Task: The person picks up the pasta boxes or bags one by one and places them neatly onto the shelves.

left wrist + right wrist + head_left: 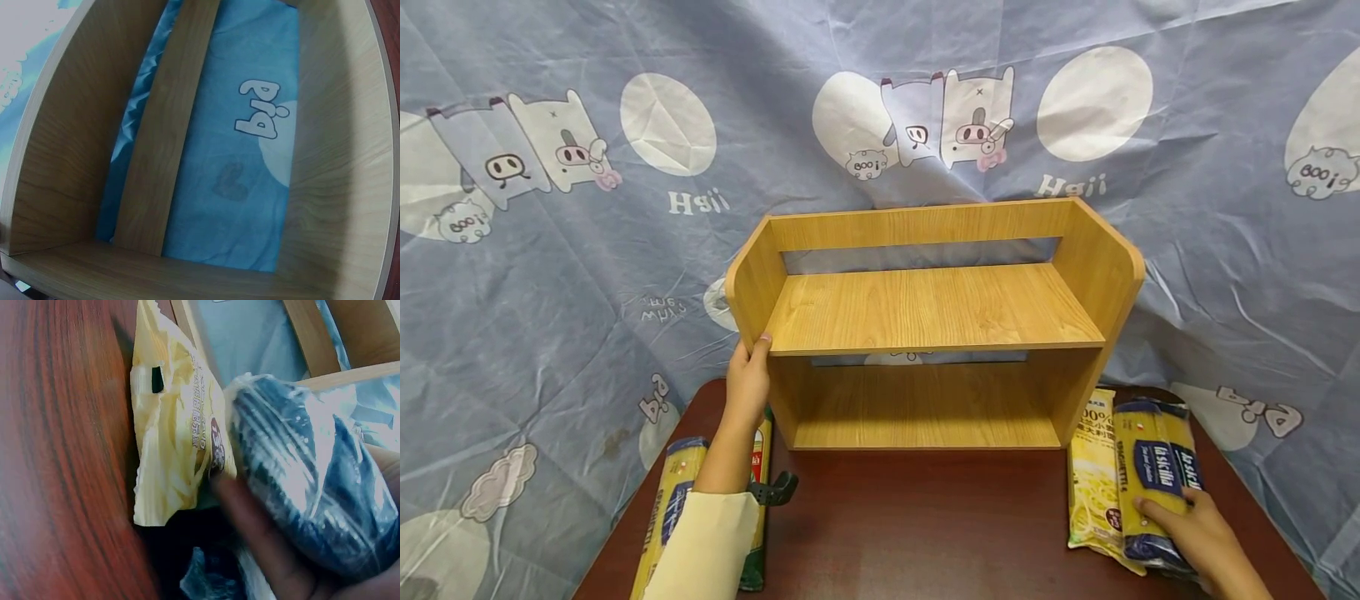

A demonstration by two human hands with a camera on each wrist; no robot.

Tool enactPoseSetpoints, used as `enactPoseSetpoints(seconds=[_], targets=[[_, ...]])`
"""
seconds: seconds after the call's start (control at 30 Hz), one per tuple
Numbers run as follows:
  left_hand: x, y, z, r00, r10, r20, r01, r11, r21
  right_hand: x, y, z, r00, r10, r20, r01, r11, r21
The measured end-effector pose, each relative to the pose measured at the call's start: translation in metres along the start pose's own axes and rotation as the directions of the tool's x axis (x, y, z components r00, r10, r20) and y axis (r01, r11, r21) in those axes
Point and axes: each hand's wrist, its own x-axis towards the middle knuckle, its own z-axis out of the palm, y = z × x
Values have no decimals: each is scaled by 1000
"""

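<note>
My left hand (748,390) grips the left side panel of a two-tier wooden shelf (936,308), thumb at the front edge of its upper board. In the left wrist view the shelf's boards (156,144) fill the frame; that hand is hidden there. On the right, my right hand (1208,537) holds the near end of a yellow-and-blue spaghetti pack (1153,467), thumb on one side and fingers on the other. Its shiny dark-blue end (312,475) shows in the right wrist view. Beside it lies a pale yellow spaghetti bag (1092,479).
Another blue-labelled pasta pack (1187,454) lies against the held one. Left of the shelf are a spaghetti pack (672,492) and a green-and-yellow pack (758,533), partly behind my left arm. A grey-blue cartoon-print cloth (850,100) hangs behind the dark red table (925,525).
</note>
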Motion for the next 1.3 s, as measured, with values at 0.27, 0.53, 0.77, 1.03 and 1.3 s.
enactPoseSetpoints(seconds=[0.27,0.53,0.77,1.03,1.3], targets=[[1,-1,2,998,-3,-62,3,1000,5,-2,2,7,999,5,-34,-1,993,119],[1,-4,3,997,4,-75,-3,1000,7,-6,3,12,998,43,-36,-35,981,191],[2,-4,3,995,6,-97,-4,1000,19,-13,0,17,998,44,-43,-32,969,243],[3,-4,5,995,15,-100,-13,1000,27,-16,-2,18,997,42,-67,-19,949,314],[4,-5,5,994,3,-106,0,999,36,-25,-11,21,997,52,-59,-25,919,394]])
